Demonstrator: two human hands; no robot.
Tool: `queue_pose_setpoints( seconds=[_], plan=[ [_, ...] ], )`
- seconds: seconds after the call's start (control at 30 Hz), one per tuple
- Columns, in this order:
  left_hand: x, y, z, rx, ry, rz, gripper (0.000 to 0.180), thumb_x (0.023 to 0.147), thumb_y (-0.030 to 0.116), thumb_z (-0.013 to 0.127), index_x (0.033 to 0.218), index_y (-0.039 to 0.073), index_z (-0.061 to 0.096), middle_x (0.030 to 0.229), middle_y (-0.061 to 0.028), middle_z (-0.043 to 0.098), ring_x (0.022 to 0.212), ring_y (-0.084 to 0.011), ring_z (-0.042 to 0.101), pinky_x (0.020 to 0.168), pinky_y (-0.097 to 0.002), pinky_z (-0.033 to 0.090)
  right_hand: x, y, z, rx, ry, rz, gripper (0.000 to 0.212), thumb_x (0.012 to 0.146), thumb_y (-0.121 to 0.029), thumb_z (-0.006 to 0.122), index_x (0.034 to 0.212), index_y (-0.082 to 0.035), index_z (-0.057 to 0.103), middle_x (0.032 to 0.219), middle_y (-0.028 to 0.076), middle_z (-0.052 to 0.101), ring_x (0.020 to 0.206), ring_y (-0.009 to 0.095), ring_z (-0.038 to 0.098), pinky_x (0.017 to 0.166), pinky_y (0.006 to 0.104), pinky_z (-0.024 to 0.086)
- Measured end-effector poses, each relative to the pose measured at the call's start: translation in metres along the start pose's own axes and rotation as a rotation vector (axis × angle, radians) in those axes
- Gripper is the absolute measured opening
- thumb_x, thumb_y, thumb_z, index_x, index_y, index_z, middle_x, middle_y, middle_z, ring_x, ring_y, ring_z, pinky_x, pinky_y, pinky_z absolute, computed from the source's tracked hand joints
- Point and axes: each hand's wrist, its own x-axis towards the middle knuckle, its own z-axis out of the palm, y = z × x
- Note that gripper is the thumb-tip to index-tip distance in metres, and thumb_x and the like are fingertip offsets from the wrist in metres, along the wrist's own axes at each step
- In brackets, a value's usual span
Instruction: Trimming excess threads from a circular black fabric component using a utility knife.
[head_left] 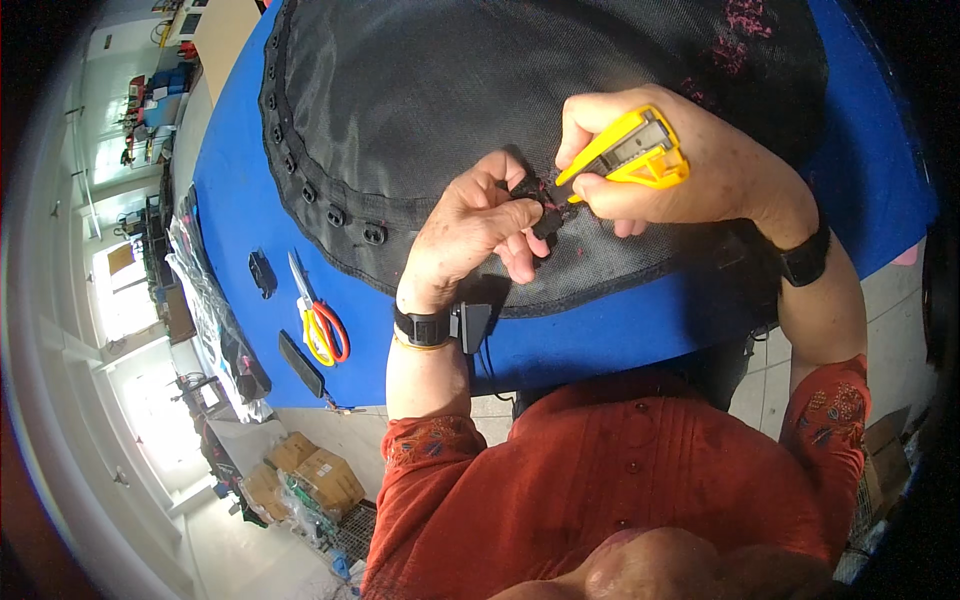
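Note:
A large round piece of black mesh fabric lies on the blue table. Along its curved border runs a dark band with black eyelets. Near the fabric's front part, my left hand pinches a small black piece between thumb and fingers, with pinkish threads beside it. My right hand is closed around a yellow cutter with a metal insert. Its narrow end points left at the threads by my left fingertips. Whether the tip touches them I cannot tell.
Left on the blue tabletop are scissors with red and yellow handles, a small black part and a dark flat strip. Pink thread scraps lie on the far right fabric. Cardboard boxes stand on the floor lower left.

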Motion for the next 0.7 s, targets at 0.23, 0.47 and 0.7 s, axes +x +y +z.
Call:
queue_pose_setpoints(
  seconds=[0.23, 0.47, 0.7],
  plan=[
    [0.000, 0.004, 0.003, -0.006, 0.005, -0.012, 0.016, 0.093, 0.000, 0.057, 0.100, 0.000, 0.043, 0.068, -0.0136, 0.065, 0.051, -0.0193, 0.067, 0.043, -0.0258, 0.055, 0.000, 0.001, -0.002, 0.029, 0.011, -0.019, 0.017, 0.082, -0.012, 0.070, 0.094, -0.005, 0.059, 0.073, 0.004, 0.063, 0.059, 0.010, 0.064, 0.054, 0.0245, 0.054],
    [0.000, -0.001, 0.000, -0.057, 0.036, 0.024, 0.016, 0.090, -0.004, 0.057, 0.102, 0.000, 0.048, 0.070, -0.0177, 0.068, 0.048, -0.0233, 0.066, 0.040, -0.0289, 0.054, -0.004, -0.009, 0.005, 0.088, -0.118, 0.113, 0.011, 0.084, -0.006, 0.065, 0.093, -0.004, 0.059, 0.067, 0.004, 0.064, 0.055, 0.011, 0.065, 0.052, 0.0248, 0.054],
    [0.001, 0.005, 0.002, -0.094, 0.017, -0.047, 0.015, 0.093, 0.000, 0.057, 0.100, 0.002, 0.043, 0.069, -0.0137, 0.065, 0.049, -0.0201, 0.066, 0.041, -0.0266, 0.053, -0.005, -0.012, -0.001, 0.011, 0.122, -0.001, 0.011, 0.087, -0.008, 0.063, 0.096, -0.006, 0.058, 0.076, 0.004, 0.065, 0.056, 0.009, 0.065, 0.053, 0.0238, 0.053]
  ],
)
